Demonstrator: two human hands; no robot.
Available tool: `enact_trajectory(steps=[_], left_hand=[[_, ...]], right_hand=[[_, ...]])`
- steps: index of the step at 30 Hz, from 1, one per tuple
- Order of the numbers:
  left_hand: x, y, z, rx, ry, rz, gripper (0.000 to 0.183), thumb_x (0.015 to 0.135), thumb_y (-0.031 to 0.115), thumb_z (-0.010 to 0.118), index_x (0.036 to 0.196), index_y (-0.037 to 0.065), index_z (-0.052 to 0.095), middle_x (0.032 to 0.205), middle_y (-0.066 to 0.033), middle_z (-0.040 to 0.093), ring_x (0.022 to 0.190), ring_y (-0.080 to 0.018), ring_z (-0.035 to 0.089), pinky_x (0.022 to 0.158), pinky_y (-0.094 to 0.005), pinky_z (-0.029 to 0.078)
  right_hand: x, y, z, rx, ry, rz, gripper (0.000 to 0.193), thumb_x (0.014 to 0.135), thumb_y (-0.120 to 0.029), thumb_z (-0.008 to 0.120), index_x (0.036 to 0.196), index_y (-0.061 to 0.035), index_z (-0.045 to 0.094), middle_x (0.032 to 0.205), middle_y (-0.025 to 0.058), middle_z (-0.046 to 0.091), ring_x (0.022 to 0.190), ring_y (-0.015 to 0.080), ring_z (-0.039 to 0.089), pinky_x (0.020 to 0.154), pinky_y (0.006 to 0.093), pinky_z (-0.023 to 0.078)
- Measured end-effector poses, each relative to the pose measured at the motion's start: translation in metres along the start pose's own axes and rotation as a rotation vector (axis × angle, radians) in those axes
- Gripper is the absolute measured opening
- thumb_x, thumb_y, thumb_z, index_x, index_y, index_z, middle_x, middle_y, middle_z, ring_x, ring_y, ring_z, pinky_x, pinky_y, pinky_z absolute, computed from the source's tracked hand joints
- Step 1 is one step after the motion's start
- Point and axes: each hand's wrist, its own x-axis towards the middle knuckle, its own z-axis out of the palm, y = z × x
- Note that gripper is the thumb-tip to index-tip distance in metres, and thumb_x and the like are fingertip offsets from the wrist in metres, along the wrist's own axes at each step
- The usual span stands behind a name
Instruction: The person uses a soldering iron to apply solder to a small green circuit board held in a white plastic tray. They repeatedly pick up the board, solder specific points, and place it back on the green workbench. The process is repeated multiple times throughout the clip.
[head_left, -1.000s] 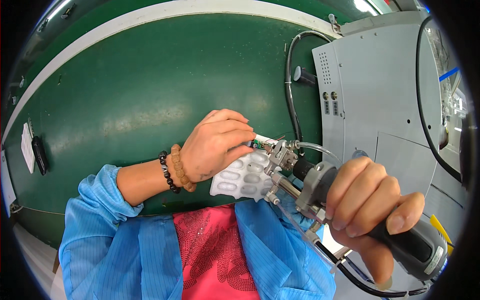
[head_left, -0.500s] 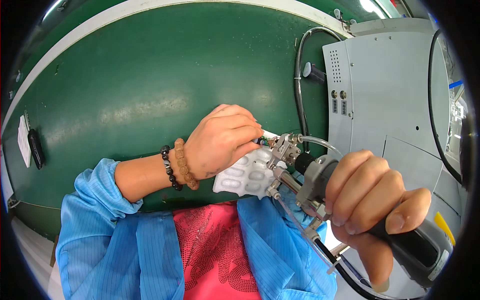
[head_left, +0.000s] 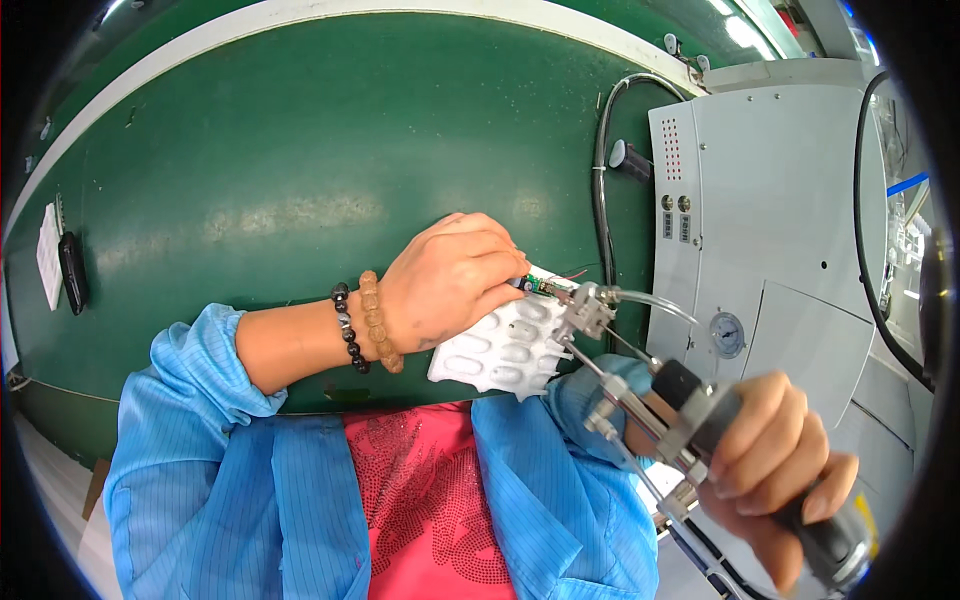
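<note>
My left hand [head_left: 455,280], with two bead bracelets on its wrist, has its fingertips pinched on the left end of a small green circuit board [head_left: 543,287]. The board lies at the upper right edge of a white molded tray [head_left: 488,358] with rounded hollows. My right hand [head_left: 775,465] is wrapped round the dark grip of a power screwdriver [head_left: 690,420] that has metal rods and a clear feed tube. The screwdriver's metal head [head_left: 588,310] sits at the right end of the board; whether its tip touches cannot be made out.
A large grey machine [head_left: 790,200] with a round gauge [head_left: 727,335] stands at the right. A black cable [head_left: 600,180] curves along its left side, near a dark cylinder with a pale cap [head_left: 630,160]. At far left a black-handled object [head_left: 72,272] lies beside a white pad [head_left: 48,255].
My right hand and the screwdriver's grip have shifted down, and its head has moved slightly right. More of the circuit board and the machine's gauge now show. My left hand has hardly moved.
</note>
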Motion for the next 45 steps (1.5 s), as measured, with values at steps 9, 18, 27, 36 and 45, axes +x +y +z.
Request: enact_trajectory(steps=[9,18,27,36,45], left_hand=[[0.015,0.017,-0.023,0.003,0.098,-0.020,0.025,0.072,0.010,0.082,0.095,0.004,0.072,0.092,-0.0101,0.070,0.091,-0.0297,0.065,0.080,-0.0387,0.052],[0.100,-0.093,-0.187,1.063,0.495,-0.070,0.033,0.083,0.025,0.076,0.108,0.005,0.071,0.111,-0.0145,0.070,0.108,-0.0327,0.062,0.095,-0.0394,0.048],[0.244,-0.120,-0.064,0.650,0.074,0.304,0.038,0.085,0.014,0.069,0.122,0.005,0.061,0.116,-0.0143,0.067,0.111,-0.0339,0.060,0.099,-0.0425,0.048],[0.364,-0.151,0.021,0.841,-0.376,0.204,0.028,0.092,0.010,0.050,0.117,0.009,0.062,0.101,-0.0142,0.069,0.093,-0.0353,0.067,0.080,-0.0449,0.055],[0.297,-0.125,-0.004,0.259,0.023,0.035,0.031,0.089,0.020,0.062,0.112,0.000,0.064,0.094,-0.0168,0.071,0.084,-0.0297,0.069,0.078,-0.0372,0.055]], right_hand=[[-0.016,-0.005,-0.001,-0.166,0.081,-0.089,0.049,0.083,-0.038,0.081,0.101,-0.0062,0.049,0.059,-0.0013,0.053,0.046,0.0086,0.053,0.043,0.0193,0.046],[-0.015,0.001,0.002,-0.148,0.123,-0.080,0.042,0.085,-0.028,0.079,0.095,-0.0050,0.045,0.059,0.0027,0.052,0.041,0.0144,0.050,0.039,0.0272,0.044],[-0.013,0.005,-0.008,-0.068,0.127,-0.112,0.042,0.088,-0.034,0.076,0.094,-0.0070,0.045,0.057,-0.0006,0.052,0.042,0.0089,0.052,0.038,0.0210,0.047],[-0.001,-0.010,-0.024,-0.073,0.066,0.027,0.038,0.089,-0.036,0.073,0.099,-0.0082,0.049,0.067,0.0024,0.054,0.049,0.0129,0.053,0.043,0.0243,0.047],[-0.006,-0.006,-0.023,-0.088,0.065,0.017,0.040,0.090,-0.036,0.073,0.102,-0.0075,0.048,0.067,0.0027,0.053,0.048,0.0130,0.052,0.042,0.0243,0.046]])
